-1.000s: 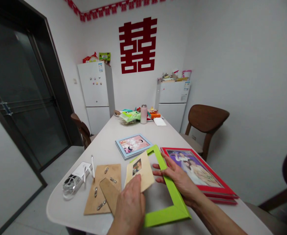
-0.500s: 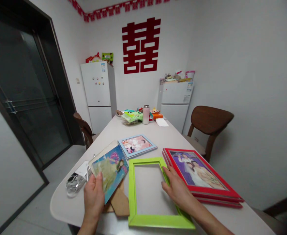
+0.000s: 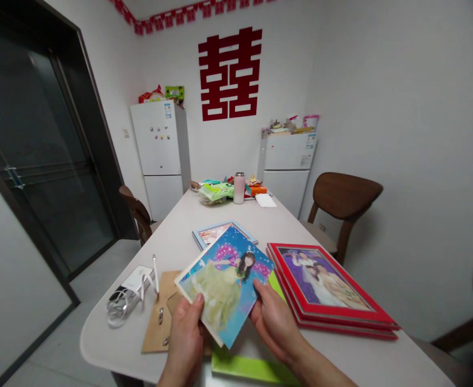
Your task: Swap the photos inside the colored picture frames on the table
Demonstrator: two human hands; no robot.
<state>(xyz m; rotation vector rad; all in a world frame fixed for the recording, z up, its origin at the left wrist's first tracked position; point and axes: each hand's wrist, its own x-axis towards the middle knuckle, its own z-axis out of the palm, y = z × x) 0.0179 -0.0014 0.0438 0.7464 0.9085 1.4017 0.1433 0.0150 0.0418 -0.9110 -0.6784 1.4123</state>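
Observation:
A blue photo print [image 3: 236, 279] of a figure in a yellow-green gown is held tilted above the table, with a pale sheet showing behind its left edge. My left hand [image 3: 186, 333] grips its lower left side, thumb on top. On its right edge, my right hand [image 3: 274, 322] is closed with the thumb over the picture. Beneath lies a lime-green photo frame [image 3: 252, 368], mostly covered by the print and my hands. To the left, a brown backing board [image 3: 151, 336] with metal clips rests flat, partly hidden.
Red framed photos [image 3: 329, 285] are stacked at right. Behind the print lies a light-blue framed picture [image 3: 204, 235]. White cables [image 3: 119, 306] and a pen [image 3: 155, 271] are at left. A pink bottle [image 3: 239, 189] and snack packets [image 3: 216, 192] stand at the far end; chairs flank the table.
My left hand has brought the print rightward over the green frame. My right hand has let go of that frame and taken the print's right edge. The backing board is more exposed.

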